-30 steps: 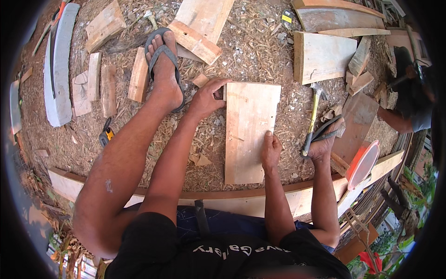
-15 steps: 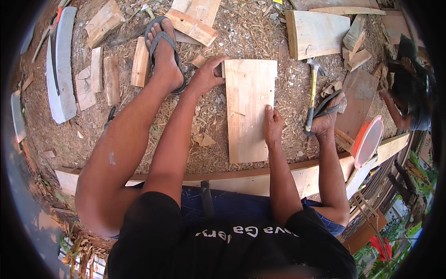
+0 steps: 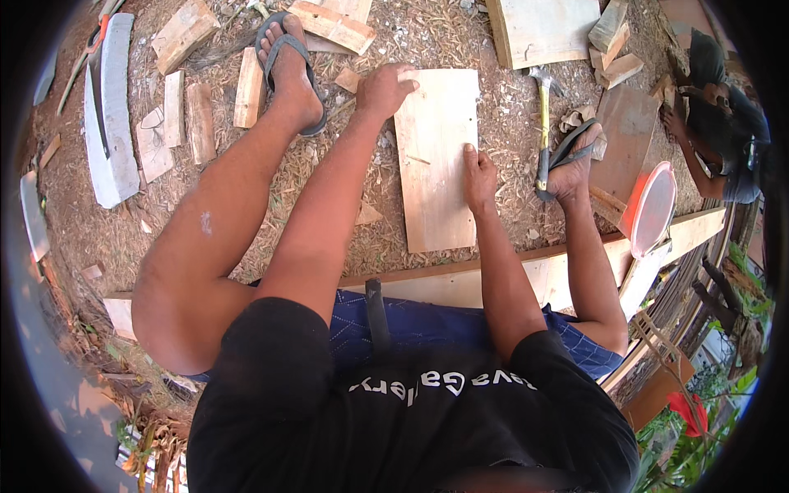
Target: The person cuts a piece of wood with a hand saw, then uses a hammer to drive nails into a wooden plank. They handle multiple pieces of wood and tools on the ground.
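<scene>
A pale wooden board (image 3: pixel 437 193) lies upright in view between my legs, with a thin nail-like piece and small dark spots showing on its face. My left hand (image 3: pixel 385 92) is closed on its far left corner, thumb over the face. Along the right edge, my right hand (image 3: pixel 480 179) grips it with the thumb on top and the fingers curled at the side. The fingers under the board are hidden. A claw hammer (image 3: pixel 543 135) with a yellow and black handle lies to the right, its lower end beside my sandalled right foot.
A long plank (image 3: pixel 427 287) runs across in front of my lap. Wood offcuts (image 3: pixel 200 123) and a handsaw (image 3: pixel 97 90) on a grey slab lie at left. A thick block (image 3: pixel 546 31), an orange-rimmed basin (image 3: pixel 653 209) and another person (image 3: pixel 715 131) are at right. Shavings cover the ground.
The board and both hands appear higher in the view, partly because the view has shifted. My left hand's thumb now lies over the board's corner. My right hand stays on the right edge.
</scene>
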